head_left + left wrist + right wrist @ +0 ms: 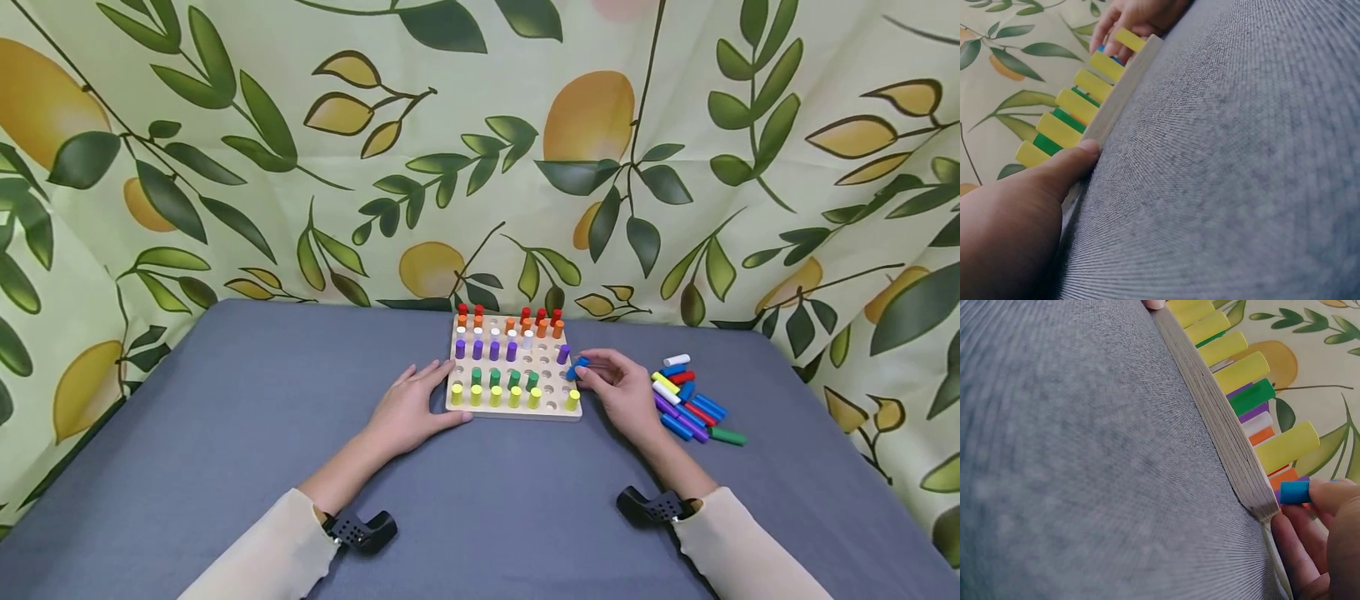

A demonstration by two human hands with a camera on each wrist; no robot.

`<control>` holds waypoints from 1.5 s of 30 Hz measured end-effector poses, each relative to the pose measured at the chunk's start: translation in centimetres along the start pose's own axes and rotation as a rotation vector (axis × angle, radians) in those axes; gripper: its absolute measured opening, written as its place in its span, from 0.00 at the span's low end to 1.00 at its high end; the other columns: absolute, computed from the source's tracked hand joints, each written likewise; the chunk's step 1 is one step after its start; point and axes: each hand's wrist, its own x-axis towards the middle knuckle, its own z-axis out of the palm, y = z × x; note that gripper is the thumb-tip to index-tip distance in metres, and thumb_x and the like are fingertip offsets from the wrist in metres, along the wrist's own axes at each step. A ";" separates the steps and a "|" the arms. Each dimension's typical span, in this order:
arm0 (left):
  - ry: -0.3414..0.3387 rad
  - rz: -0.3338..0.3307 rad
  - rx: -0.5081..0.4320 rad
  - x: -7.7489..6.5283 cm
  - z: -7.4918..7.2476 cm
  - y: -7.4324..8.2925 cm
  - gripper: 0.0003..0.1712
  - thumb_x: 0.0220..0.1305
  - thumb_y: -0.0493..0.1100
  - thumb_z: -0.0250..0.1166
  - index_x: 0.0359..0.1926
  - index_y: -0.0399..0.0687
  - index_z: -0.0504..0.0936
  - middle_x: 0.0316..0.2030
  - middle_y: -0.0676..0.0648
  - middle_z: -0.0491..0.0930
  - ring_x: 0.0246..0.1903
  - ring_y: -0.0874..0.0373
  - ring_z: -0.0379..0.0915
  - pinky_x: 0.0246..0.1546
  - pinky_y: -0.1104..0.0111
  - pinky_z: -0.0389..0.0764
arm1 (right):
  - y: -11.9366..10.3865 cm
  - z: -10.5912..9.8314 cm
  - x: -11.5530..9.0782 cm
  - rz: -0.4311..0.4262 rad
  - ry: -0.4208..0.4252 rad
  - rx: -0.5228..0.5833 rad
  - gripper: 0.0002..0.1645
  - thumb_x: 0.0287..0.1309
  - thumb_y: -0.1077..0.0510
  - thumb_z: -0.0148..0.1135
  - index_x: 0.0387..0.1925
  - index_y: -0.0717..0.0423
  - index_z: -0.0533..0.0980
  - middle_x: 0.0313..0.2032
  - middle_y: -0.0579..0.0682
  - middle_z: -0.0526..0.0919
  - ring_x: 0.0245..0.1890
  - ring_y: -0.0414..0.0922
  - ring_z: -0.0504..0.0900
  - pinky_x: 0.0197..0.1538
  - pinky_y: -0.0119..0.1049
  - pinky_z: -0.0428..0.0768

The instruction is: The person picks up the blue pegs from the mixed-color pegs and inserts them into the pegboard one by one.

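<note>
A wooden pegboard [517,413] stands near the table's far edge, with rows of red, orange, white, purple, green and yellow pegs upright in its holes. My left hand [401,412] rests at its near left corner, fingers fairly straight along the left side and thumb [1079,156] against the front edge. At the board's right edge, my right hand [624,393] pinches a blue peg [1294,492] between thumb and forefinger. The peg is tilted, close over the right end of the row between purple and green. Other right fingertips are right at the board's corner in the right wrist view.
Right of the board, beside my right wrist, lies a loose pile of pegs [703,408] in blue, purple, red, white, yellow and green. Grey cloth [225,433] covers the table. A leaf-and-fruit patterned curtain [480,183] hangs just behind the board.
</note>
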 end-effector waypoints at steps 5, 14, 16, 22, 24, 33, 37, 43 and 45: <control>-0.014 0.000 0.006 0.0 0.0 0.0 0.51 0.56 0.68 0.71 0.76 0.53 0.66 0.74 0.39 0.65 0.76 0.36 0.56 0.77 0.44 0.56 | 0.1 0.0 -0.2 0.023 -0.010 -0.059 0.18 0.67 0.60 0.65 0.54 0.65 0.79 0.51 0.67 0.85 0.38 0.28 0.86 0.44 0.22 0.85; 0.000 0.009 0.014 0.1 -0.1 0.1 0.51 0.56 0.68 0.71 0.75 0.51 0.66 0.73 0.38 0.66 0.76 0.39 0.58 0.78 0.45 0.56 | 0.0 0.2 0.3 0.010 -0.010 -0.080 0.18 0.67 0.60 0.64 0.55 0.64 0.80 0.50 0.66 0.86 0.38 0.29 0.87 0.43 0.23 0.86; 0.000 0.012 0.016 0.1 -0.1 0.1 0.51 0.57 0.68 0.71 0.75 0.50 0.66 0.73 0.38 0.66 0.76 0.39 0.58 0.78 0.45 0.56 | -0.1 0.2 0.4 0.003 -0.008 -0.094 0.18 0.67 0.59 0.65 0.55 0.63 0.80 0.49 0.65 0.86 0.38 0.29 0.87 0.43 0.23 0.85; -0.001 0.013 0.013 0.1 0.0 0.2 0.51 0.57 0.67 0.71 0.75 0.50 0.66 0.73 0.40 0.67 0.76 0.42 0.59 0.78 0.45 0.55 | 0.1 0.2 0.6 -0.033 -0.006 -0.125 0.16 0.66 0.60 0.65 0.53 0.62 0.82 0.47 0.64 0.88 0.37 0.31 0.87 0.42 0.23 0.85; 0.005 0.022 0.010 0.2 0.0 0.2 0.51 0.57 0.67 0.71 0.75 0.49 0.66 0.72 0.40 0.68 0.76 0.44 0.60 0.79 0.46 0.55 | 0.1 0.2 0.7 -0.045 0.003 -0.147 0.16 0.66 0.59 0.66 0.52 0.60 0.82 0.45 0.63 0.88 0.36 0.30 0.86 0.42 0.22 0.85; 0.003 0.029 0.032 0.3 -0.2 0.1 0.51 0.57 0.67 0.71 0.75 0.50 0.66 0.73 0.41 0.69 0.76 0.46 0.60 0.79 0.46 0.55 | -0.1 0.4 0.6 -0.060 0.030 -0.194 0.15 0.66 0.57 0.66 0.51 0.58 0.82 0.43 0.59 0.89 0.36 0.28 0.86 0.42 0.18 0.83; -0.003 0.027 0.028 0.3 -0.3 0.2 0.51 0.58 0.67 0.71 0.76 0.50 0.65 0.73 0.41 0.68 0.76 0.44 0.59 0.78 0.45 0.55 | -0.4 0.3 0.6 -0.079 0.041 -0.224 0.14 0.66 0.57 0.66 0.51 0.57 0.82 0.43 0.57 0.90 0.37 0.27 0.86 0.42 0.16 0.82; -0.014 0.014 0.009 0.3 -0.3 0.4 0.51 0.58 0.66 0.71 0.76 0.50 0.65 0.73 0.41 0.67 0.76 0.44 0.58 0.79 0.45 0.54 | -0.3 0.2 0.7 -0.066 0.026 -0.246 0.15 0.66 0.55 0.66 0.52 0.56 0.82 0.45 0.56 0.90 0.38 0.24 0.85 0.43 0.16 0.81; -0.023 0.013 0.008 0.3 -0.2 0.4 0.51 0.58 0.66 0.71 0.76 0.50 0.65 0.73 0.41 0.67 0.77 0.44 0.58 0.78 0.44 0.54 | -0.1 0.2 0.6 -0.054 0.021 -0.249 0.15 0.67 0.55 0.66 0.52 0.55 0.82 0.45 0.56 0.90 0.38 0.23 0.84 0.43 0.16 0.81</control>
